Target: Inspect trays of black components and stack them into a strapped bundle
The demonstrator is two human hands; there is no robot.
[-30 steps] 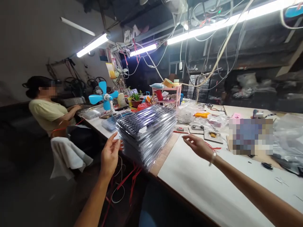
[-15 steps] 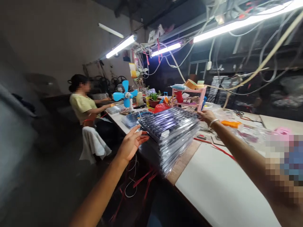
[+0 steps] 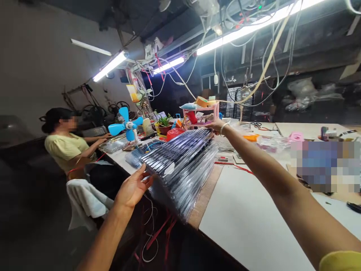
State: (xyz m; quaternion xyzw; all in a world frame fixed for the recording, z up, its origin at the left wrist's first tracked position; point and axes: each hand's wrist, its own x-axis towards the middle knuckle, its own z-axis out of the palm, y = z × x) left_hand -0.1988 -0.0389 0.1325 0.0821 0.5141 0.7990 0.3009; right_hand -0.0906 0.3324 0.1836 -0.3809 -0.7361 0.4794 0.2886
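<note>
A tall stack of clear plastic trays [image 3: 183, 160] sits on a brown board [image 3: 205, 197] at the near edge of the workbench. My left hand [image 3: 132, 189] is at the stack's near corner, palm up and fingers spread, with the fingertips touching the top trays. Across the stack, my right hand [image 3: 216, 126] reaches to the far edge, and its fingers curl over the top trays there. A bangle is on that wrist.
A seated person in a yellow shirt [image 3: 64, 147] works at the bench's left end by a blue fan [image 3: 126, 124]. Behind the stack are a pink shelf [image 3: 202, 112], a potted plant [image 3: 164, 123] and bags. A white bench top [image 3: 254, 229] lies at right; cables hang overhead.
My right hand moved from the table beside the stack up to its far edge and took hold. My left hand closed in on the near corner. The view swung left, then back.
</note>
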